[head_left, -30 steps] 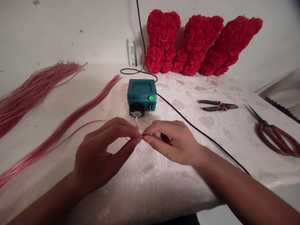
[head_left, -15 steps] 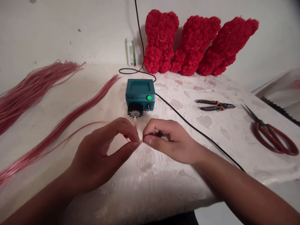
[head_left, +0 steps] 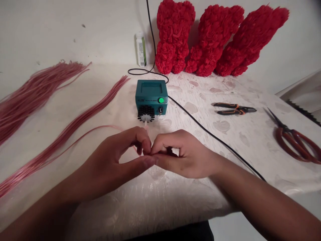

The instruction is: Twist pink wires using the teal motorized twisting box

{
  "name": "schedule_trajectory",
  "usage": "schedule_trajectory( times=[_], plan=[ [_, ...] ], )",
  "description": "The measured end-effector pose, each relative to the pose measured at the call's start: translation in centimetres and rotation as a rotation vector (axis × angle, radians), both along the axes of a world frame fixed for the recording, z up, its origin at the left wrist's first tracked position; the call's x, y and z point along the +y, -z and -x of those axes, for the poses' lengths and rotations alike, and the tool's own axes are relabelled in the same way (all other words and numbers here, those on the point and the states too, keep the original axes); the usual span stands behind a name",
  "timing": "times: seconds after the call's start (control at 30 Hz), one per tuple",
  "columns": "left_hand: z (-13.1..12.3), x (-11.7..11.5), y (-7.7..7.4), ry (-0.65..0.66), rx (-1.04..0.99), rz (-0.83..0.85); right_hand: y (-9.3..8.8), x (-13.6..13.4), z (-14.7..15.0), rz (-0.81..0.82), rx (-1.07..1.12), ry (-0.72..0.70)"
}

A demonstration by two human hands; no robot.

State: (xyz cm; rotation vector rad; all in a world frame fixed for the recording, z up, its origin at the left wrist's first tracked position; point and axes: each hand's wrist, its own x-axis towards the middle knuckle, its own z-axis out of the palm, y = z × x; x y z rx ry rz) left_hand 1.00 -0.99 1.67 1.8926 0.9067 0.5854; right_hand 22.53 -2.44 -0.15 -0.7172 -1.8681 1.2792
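My left hand (head_left: 125, 154) is closed in a pinch, thumb against forefinger, just in front of a small teal machine. My right hand (head_left: 180, 152) pinches too, its fingertips meeting those of the left. A thin pink strand (head_left: 100, 127) curves in from the left and runs behind my left hand toward the fingertips. Its end at the fingers is hidden. Beyond the hands stands the teal machine (head_left: 151, 88), with a lit green button (head_left: 161, 100) and a black bristled wheel (head_left: 146, 113) on its front.
Two bundles of pink strands (head_left: 37, 90) lie on the left. Black-and-orange pliers (head_left: 234, 108) and red-handled scissors (head_left: 293, 140) lie right. Three red rose-covered figures (head_left: 174, 36) and a white-green bottle (head_left: 140, 50) stand at the back. A black cord (head_left: 213, 137) crosses the table.
The fingertips of both hands have come together, closing the small gap between them. The view has tilted slightly downward. The machine and tools lie as before.
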Motion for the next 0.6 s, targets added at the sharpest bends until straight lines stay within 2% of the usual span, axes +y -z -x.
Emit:
schedule_trajectory(
  times=[0.3, 0.43, 0.6],
  plan=[
    [0.20, -0.25, -0.43, 0.001, 0.123, -0.058, -0.15, 0.00, -0.06, -0.071, -0.033, 0.003],
    [0.43, -0.22, -0.41, 0.083, 0.197, 0.012, -0.17, -0.07, -0.23, -0.093, -0.069, 0.000],
    [0.57, 0.09, -0.66, 0.160, 0.172, 0.070, -0.34, -0.16, -0.50, -0.083, -0.087, -0.019]
  ],
)
